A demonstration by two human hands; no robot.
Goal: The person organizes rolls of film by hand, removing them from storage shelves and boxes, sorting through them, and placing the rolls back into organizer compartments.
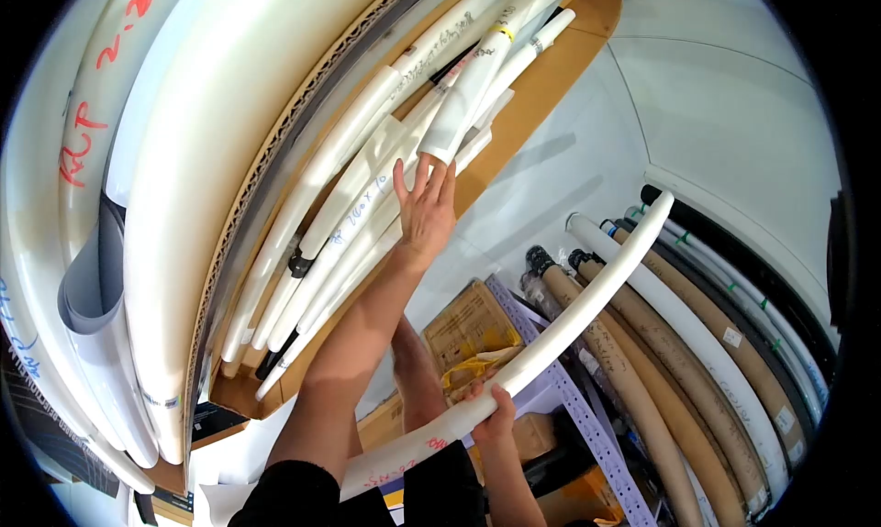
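My left hand (427, 210) reaches up to the lower end of a white roll (473, 91) with a yellow band, lying over other rolls in a long cardboard box (551, 96). Its fingers are stretched out, some tips hidden by the roll's end, and one stands apart on the left. Lower down, my right hand (496, 417) is closed around a long, curved-looking white roll (578, 321) with red handwriting near its lower part. This roll slants from bottom left to upper right, and its lower end passes behind the black clothing (445, 490).
Large white rolls (211, 160) stand at left, beside a grey sheet (92, 288). Brown and white rolls (679, 371) lean at right. Between them are a purple perforated shelf post (587, 426) and a carton (473, 321). Another bare limb (418, 380) shows behind the held roll.
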